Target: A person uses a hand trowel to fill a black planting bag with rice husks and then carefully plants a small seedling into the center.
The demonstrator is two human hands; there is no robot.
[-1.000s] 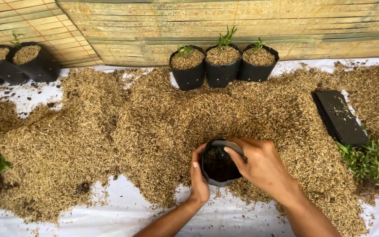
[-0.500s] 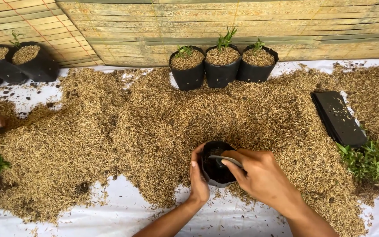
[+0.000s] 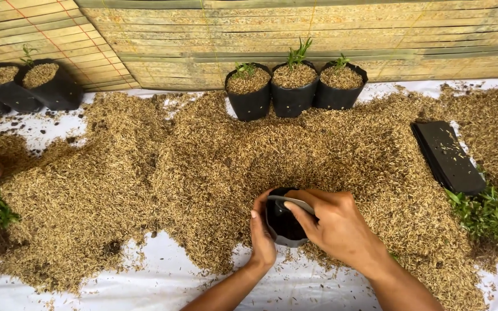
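White sheet (image 3: 162, 282) heaped with rice husk (image 3: 203, 167), bamboo wall (image 3: 318, 34) behind

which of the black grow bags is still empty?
The black bag held open between the left hand and right hand, at the near edge of the husk pile. The three bags by the wall are filled and hold seedlings.

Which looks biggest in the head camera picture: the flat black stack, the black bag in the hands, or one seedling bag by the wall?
1. Flat black stack.
2. and 3. Black bag and seedling bag: look alike; hands and nearness make it unsure.
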